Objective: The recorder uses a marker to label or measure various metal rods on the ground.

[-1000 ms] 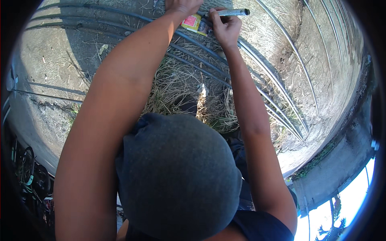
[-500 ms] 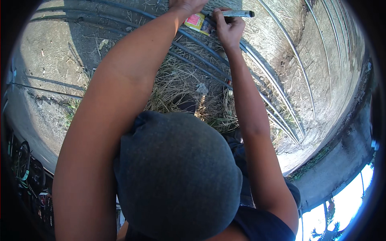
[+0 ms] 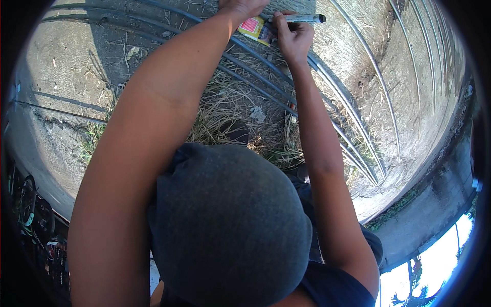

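Observation:
My right hand is closed around a marker pen with a light barrel and a dark end pointing right. The pen's other end lies among the fingers and cannot be made out. At the top edge my left hand rests near the bent metal rods, its fingers cut off by the frame. Between the two hands sits a small yellow packet with a pink panel and a dark picture, lying over the rods. Whether either hand touches it is unclear.
Several long dark rods run across the ground under my arms. More thin rods lie to the right. Dry grass covers the ground in the middle. A dark cap hides the lower centre. A bicycle stands far left.
The scene has shifted slightly, with my left forearm a little further right. Both hands keep nearly the same pose, and the marker pen stays in my right hand.

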Demonstrator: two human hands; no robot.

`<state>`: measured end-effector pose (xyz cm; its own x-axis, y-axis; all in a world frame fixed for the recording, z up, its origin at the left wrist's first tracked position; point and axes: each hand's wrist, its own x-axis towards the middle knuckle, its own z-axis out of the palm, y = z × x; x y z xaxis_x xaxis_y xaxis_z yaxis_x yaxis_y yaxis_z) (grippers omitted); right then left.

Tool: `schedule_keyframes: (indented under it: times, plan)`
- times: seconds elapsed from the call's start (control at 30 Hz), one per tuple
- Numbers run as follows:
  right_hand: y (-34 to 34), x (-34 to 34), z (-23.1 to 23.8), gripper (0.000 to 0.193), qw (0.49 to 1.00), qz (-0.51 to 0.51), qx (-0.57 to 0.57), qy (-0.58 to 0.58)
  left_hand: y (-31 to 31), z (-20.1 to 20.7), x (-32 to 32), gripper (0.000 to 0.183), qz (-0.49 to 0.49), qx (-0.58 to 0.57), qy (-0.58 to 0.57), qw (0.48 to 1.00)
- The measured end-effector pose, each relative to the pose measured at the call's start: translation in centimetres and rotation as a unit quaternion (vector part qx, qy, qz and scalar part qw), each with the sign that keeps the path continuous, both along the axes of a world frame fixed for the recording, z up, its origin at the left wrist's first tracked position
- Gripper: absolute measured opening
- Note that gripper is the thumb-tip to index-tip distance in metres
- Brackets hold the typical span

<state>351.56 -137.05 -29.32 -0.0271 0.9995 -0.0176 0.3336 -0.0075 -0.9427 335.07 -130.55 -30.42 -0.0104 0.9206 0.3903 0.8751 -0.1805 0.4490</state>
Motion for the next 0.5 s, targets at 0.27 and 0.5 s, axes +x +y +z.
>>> schedule_keyframes:
  times: [0.27, 0.5]
  plan:
    - [-0.12, -0.14, 0.58, 0.024, 1.0, -0.01, -0.002, 0.017, -0.08, 0.26, 0.24, 0.04, 0.005, -0.019, 0.001, 1.0]
    - [0.0, -0.19, 0.19, 0.022, 0.999, -0.026, -0.004, 0.025, -0.09, 0.4, 0.13, 0.04, 0.003, -0.016, 0.001, 1.0]
